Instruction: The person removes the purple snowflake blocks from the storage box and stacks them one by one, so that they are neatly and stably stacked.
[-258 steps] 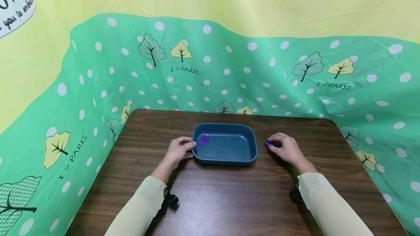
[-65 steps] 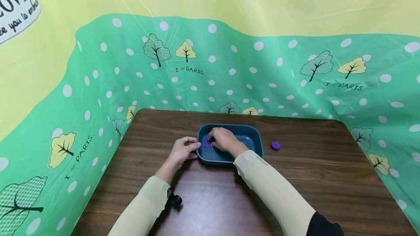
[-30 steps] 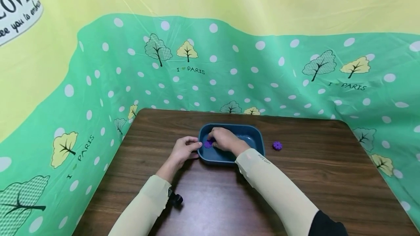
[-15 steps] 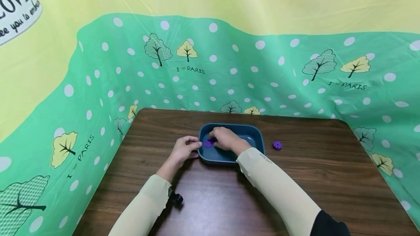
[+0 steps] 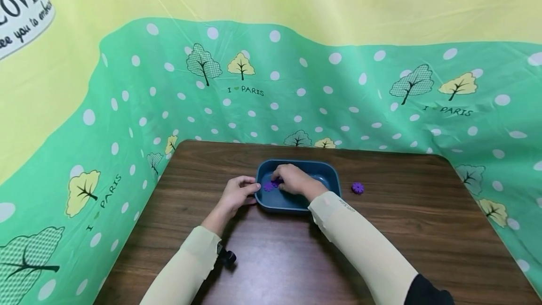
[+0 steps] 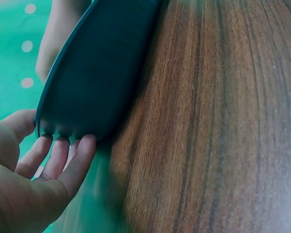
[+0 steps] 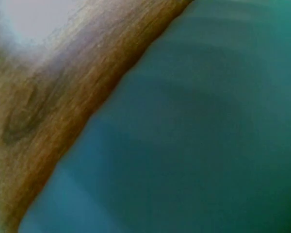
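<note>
The blue plastic bin [image 5: 292,210] stands on the brown table with two purple flower-shaped pieces near its left end. One piece [image 5: 268,186] lies flat on the bin's floor. The other piece [image 5: 276,182] is between the thumb and index finger of my right hand [image 5: 294,180], which reaches inside and pinches it; the fingers partly cover it. My left hand [image 5: 235,195] holds the bin's left end, thumb at the rim and fingertips [image 6: 87,143] against the outer wall. In the right wrist view only the blurred bin wall [image 7: 160,145] and wood show.
Another purple flower-shaped piece [image 5: 357,188] lies on the table [image 5: 402,211] just right of the bin. A green and yellow printed cloth [image 5: 271,93] hangs behind and beside the table. A small black device [image 5: 227,258] sits at the left wrist.
Since the oldest frame, the right hand has left a purple piece on the table and reached into the bin. Lately it shifts slightly right, its purple piece moving with it. The left hand keeps its hold.
</note>
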The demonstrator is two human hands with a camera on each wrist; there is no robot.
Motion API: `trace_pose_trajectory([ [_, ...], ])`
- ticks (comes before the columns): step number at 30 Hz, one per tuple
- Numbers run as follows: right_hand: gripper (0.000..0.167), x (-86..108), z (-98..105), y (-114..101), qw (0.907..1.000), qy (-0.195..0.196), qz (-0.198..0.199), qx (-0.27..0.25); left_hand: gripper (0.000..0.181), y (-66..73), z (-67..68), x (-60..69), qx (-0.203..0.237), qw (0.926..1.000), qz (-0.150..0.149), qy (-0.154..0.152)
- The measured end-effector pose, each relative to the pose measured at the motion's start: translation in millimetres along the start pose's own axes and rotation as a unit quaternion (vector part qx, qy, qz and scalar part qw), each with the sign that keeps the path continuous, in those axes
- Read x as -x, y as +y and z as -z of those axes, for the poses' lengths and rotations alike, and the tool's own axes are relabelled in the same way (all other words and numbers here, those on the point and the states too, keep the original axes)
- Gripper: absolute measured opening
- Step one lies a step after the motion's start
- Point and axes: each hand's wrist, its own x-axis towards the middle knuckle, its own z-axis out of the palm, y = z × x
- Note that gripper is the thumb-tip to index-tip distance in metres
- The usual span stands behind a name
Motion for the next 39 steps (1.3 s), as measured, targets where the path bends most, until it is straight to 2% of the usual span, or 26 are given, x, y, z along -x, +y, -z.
trace_pose_trajectory([
  [7, 0.031, 0.6, 5, -2, 0.9994, -0.016, -0.009, 0.028, 0.035, 1.3, -2.8, -1.1, -0.004, 1.0000, -0.004, -0.001],
  [10, 0.031, 3.0, 6, 0, 0.9993, -0.011, -0.008, 0.034, 0.036, 2.1, -3.9, -0.9, -0.007, 1.0000, -0.004, -0.002],
  [12, 0.030, 5.9, 7, 3, 0.9996, 0.000, -0.010, 0.028, 0.036, 2.3, -4.1, -0.5, -0.007, 1.0000, -0.003, -0.001],
  [20, 0.028, 25.0, 13, 18, 0.9972, 0.051, -0.017, -0.052, 0.035, 2.3, -3.6, 0.5, -0.009, 0.9999, -0.012, 0.004],
  [30, 0.026, 54.0, 23, 40, 0.9873, 0.138, 0.018, -0.077, 0.033, -3.1, -1.7, -0.8, -0.009, 0.9997, -0.023, 0.010],
  [39, 0.023, 79.6, 35, 51, 0.9792, 0.177, 0.001, -0.099, 0.034, -1.7, -1.2, 1.2, -0.002, 0.9999, -0.011, 0.006],
])
